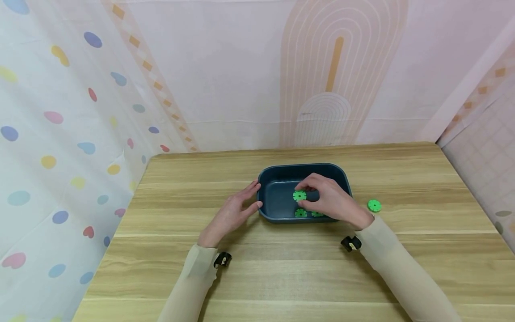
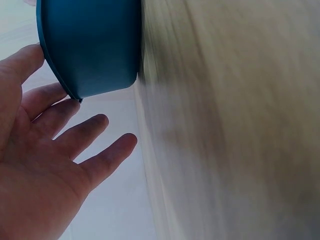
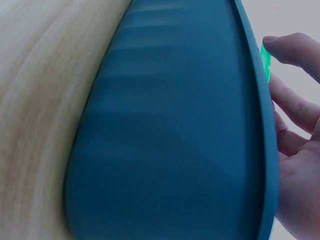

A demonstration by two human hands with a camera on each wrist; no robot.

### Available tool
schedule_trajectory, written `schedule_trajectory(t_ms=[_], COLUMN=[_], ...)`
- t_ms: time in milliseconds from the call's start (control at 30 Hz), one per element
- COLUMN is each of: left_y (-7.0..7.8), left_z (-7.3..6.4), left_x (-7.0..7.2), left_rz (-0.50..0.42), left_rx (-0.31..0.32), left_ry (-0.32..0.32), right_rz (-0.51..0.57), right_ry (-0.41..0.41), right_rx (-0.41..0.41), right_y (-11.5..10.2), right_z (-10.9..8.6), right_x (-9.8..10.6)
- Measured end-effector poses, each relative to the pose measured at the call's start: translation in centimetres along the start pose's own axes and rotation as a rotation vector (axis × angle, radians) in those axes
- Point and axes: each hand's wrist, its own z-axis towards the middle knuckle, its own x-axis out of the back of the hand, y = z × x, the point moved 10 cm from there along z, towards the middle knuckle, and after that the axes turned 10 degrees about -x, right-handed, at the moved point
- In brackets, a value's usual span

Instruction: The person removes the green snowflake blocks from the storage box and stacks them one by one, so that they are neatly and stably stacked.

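Note:
A dark blue rectangular plastic bin [image 1: 281,220] stands on the table. My right hand [image 1: 331,199] is over it, pinching a bright green notched plastic disc [image 1: 299,196] between thumb and fingers. In the right wrist view the green disc [image 3: 266,62] shows edge-on past the bin's rim. Inside, near the front wall, lie a green disc [image 1: 300,213] and another green disc [image 1: 317,213], partly hidden. My left hand [image 1: 233,212] touches the bin's left rim with extended fingers and thumb; the left wrist view shows these fingers [image 2: 85,135] loosely spread beside the bin wall [image 2: 92,50].
Right of the bin, a green disc [image 1: 374,205] lies on the wooden table [image 1: 289,277]; whether it is one or a stack I cannot tell. A patterned curtain [image 1: 233,76] hangs behind the table and along its left side.

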Motion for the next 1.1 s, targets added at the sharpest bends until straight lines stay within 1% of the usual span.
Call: schedule_trajectory(t_ms=[133,267,667,933,1100], left_y=[0.1,0.0,-0.2,-0.2,-0.2], left_z=[0.0,0.0,0.0,0.0,0.0], left_x=[0.0,-0.1,0.1,0.1,0.1], left_rz=[-0.001,-0.008,0.002,-0.003,0.0], left_rx=[-0.006,0.002,-0.004,0.003,0.002], left_ry=[0.0,-0.004,0.002,-0.002,-0.002], right_rz=[0.012,0.019,-0.005,-0.004,-0.018], right_ry=[0.011,0.023,0.048,0.07,0.097], right_rx=[0.005,0.009,0.016,-0.006,-0.01], right_y=[0.3,0.6,1.8,2.5,2.8], right_z=[-0.6,-1.0,-2.2,-2.8,-3.4], right_x=[0.6,1.2,2.4,3.6,4.4])
